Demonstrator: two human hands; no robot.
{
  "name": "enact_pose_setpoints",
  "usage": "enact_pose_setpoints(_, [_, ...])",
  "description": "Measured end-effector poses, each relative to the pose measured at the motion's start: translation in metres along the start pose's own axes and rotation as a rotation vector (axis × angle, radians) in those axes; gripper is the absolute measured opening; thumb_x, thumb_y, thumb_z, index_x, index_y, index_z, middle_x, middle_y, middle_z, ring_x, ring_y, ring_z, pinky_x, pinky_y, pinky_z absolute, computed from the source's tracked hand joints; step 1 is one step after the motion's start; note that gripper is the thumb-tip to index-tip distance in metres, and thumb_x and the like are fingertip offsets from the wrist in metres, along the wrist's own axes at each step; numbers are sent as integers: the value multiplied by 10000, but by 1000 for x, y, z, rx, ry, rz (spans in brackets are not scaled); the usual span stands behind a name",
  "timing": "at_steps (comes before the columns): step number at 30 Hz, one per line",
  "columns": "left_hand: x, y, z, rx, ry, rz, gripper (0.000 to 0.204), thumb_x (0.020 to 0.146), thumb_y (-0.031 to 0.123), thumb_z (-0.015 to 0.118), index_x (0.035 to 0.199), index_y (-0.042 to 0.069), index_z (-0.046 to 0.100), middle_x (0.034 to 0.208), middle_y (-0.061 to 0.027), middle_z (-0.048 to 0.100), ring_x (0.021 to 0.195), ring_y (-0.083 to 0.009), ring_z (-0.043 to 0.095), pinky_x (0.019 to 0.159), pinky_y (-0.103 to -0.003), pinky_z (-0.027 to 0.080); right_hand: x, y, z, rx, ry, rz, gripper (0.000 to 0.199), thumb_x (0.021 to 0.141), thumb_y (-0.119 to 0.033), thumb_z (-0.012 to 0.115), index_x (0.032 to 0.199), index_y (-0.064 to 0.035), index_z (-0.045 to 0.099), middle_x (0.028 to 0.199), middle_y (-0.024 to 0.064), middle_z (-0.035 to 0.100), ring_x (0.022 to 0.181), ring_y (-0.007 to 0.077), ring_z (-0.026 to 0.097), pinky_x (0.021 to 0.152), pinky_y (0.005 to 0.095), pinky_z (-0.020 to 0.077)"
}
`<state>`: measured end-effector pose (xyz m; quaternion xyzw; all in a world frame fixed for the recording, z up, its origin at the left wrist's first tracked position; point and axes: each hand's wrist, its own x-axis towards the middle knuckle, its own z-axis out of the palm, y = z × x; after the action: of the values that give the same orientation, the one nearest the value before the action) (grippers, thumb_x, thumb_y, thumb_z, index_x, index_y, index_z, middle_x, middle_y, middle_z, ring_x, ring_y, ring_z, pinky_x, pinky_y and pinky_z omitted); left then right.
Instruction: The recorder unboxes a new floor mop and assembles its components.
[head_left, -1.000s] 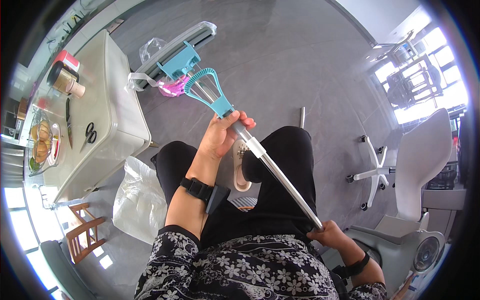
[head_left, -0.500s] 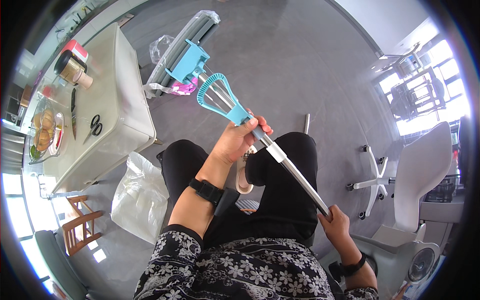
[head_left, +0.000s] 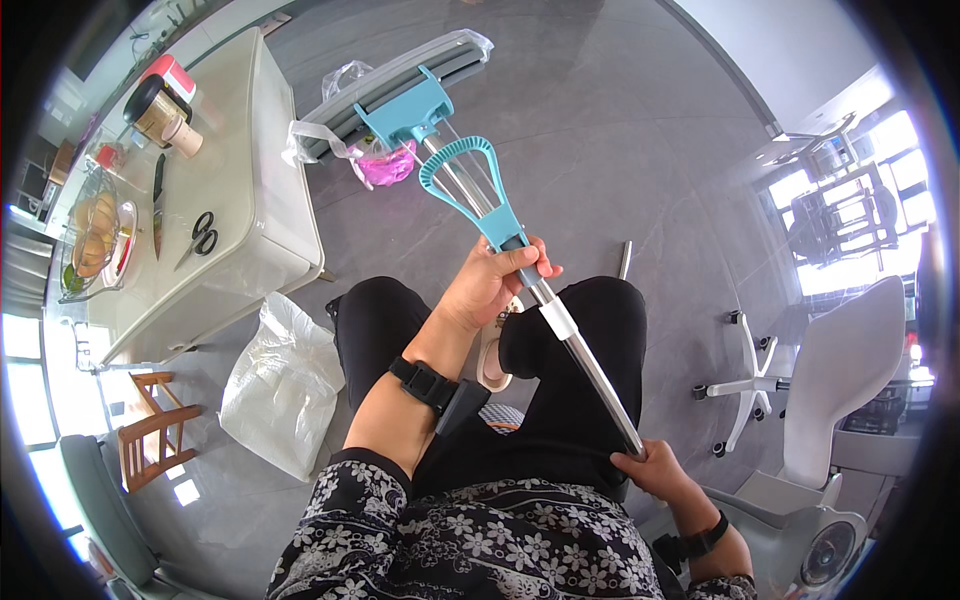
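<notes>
**Mop held across the lap, its head close to table clutter**

Grey floor tiles (head_left: 620, 140) fill most of the view, seen from above a seated person in dark trousers. A pale table (head_left: 250, 200) stands at the left, with a knife (head_left: 158, 205), scissors (head_left: 197, 236) and a bowl of food (head_left: 88, 240) laid on it. A flat mop (head_left: 480, 215) is held aslant over the knees, its grey pad raised in the air just beside the table's far corner. A white plastic bag (head_left: 285, 385) lies on the floor below the table. The left hand (head_left: 495, 285) is clenched around the turquoise wringer grip. The right hand (head_left: 655, 468) is closed around the metal pole's lower end.

Several risks are judged likely. The pad could be swung into the table edge, and the knife or scissors could be knocked off. Fingers could be pinched where the turquoise grip slides along the pole. The pink bag (head_left: 388, 163) near the pad could be snagged.
</notes>
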<state>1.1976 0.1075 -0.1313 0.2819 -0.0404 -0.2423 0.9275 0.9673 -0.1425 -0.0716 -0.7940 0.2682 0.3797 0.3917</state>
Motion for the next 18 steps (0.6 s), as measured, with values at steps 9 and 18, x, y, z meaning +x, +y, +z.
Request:
enact_pose_setpoints(9, [1, -3, 1, 32, -44, -13, 100, 784, 85, 638, 840, 76, 555, 802, -63, 569, 728, -183, 596, 820, -423, 488, -6, -2, 3, 80, -149, 85, 295, 753, -266, 678, 649, -36, 527, 522, -5, 487, 444, 69, 465, 424, 220, 376])
enact_pose_setpoints(18, [2, -15, -2, 101, 83, -42, 92, 820, 88, 587, 832, 43, 508, 806, -90, 563, 734, -206, 587, 762, -399, 501, 11, 32, 9, -202, 278, -207, 285, 716, -248, 694, 685, -14, 533, 530, 35, 497, 466, 114, 489, 436, 280, 387])
